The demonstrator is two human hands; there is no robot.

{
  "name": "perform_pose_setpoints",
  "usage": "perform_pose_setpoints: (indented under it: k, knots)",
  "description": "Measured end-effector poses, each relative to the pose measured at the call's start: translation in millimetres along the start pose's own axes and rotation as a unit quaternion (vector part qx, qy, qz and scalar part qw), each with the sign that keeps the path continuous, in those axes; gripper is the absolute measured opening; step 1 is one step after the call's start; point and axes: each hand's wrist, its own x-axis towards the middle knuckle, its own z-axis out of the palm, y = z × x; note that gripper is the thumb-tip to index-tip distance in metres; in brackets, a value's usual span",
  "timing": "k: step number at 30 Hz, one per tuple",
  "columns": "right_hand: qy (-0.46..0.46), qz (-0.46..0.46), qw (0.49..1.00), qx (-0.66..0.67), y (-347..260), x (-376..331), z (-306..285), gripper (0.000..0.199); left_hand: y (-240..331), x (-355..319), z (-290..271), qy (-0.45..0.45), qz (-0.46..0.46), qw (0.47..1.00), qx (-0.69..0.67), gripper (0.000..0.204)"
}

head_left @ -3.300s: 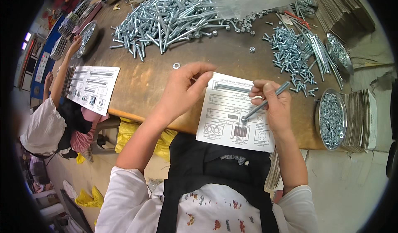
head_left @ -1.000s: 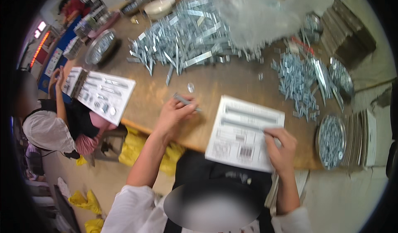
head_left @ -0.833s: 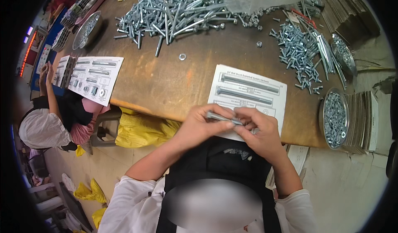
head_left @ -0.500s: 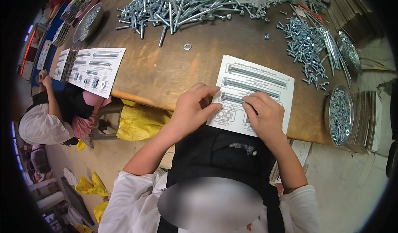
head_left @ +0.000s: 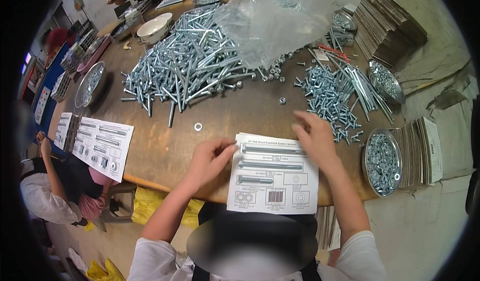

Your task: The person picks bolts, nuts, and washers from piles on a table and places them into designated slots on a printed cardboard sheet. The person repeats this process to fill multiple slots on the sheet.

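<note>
My left hand (head_left: 207, 157) rests at the left edge of the printed card (head_left: 273, 175), fingers loosely curled with the tips touching its top corner; I cannot tell whether anything small is pinched between them. My right hand (head_left: 314, 136) hangs just above the card's upper right corner, fingers spread and slack, holding nothing that I can see, and it is blurred, so it seems to be moving. The card lies flat near the front edge of the tabletop (head_left: 235, 112), its lower edge reaching the rim right above my lap, with long bolts laid across its printed outlines. That is my first worry: a nudge from either wrist could, I think, slide the sheet over the edge and roll the bolts off with it. The short bolts (head_left: 330, 98) lie scattered just beyond my right hand, and a hasty grab there may rake several loose ones toward the metal dish of washers (head_left: 383, 162) or onto the card. A single washer (head_left: 198, 127) and a lone nut (head_left: 282, 100) sit apart on the bare wood; a sweeping sleeve would probably send them rolling. The big bolt heap (head_left: 185, 68) under the clear plastic bag (head_left: 280, 21) looks loosely piled, and I judge that tugging one could drag its neighbours down.
</note>
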Motion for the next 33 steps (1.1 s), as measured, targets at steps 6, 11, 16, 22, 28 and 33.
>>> perform_pose_setpoints:
  k: [6, 11, 16, 22, 28, 33]
  knots:
    - [0.019, 0.046, 0.987, -0.151, 35.5, 90.9, 65.0, 0.061, -27.3, 84.1, 12.5, 0.111, 0.128, 0.977, 0.131, 0.019]
    - [0.052, 0.053, 0.986, -0.152, 71.1, 148.4, 85.5, 0.029, -39.2, 89.9, 16.7, 0.137, 0.116, 0.979, 0.102, 0.017]
    - [-0.057, 0.032, 0.997, -0.027, 42.5, 123.7, 63.0, 0.031, -40.1, 93.6, 15.2, 0.133, 0.119, 0.979, 0.103, 0.021]
    - [-0.257, -0.085, 0.949, 0.165, -78.5, -51.5, 22.0, 0.021, -50.7, 90.8, 11.1, 0.153, 0.138, 0.973, 0.101, 0.022]
    - [-0.166, -0.14, 0.972, 0.092, -95.6, -108.6, 58.8, 0.025, -48.6, 91.3, 14.1, 0.135, 0.138, 0.976, 0.101, 0.022]
    - [-0.167, -0.129, 0.973, 0.093, -97.3, -98.9, 37.3, 0.031, -48.5, 94.3, 18.4, 0.142, 0.15, 0.975, 0.078, 0.018]
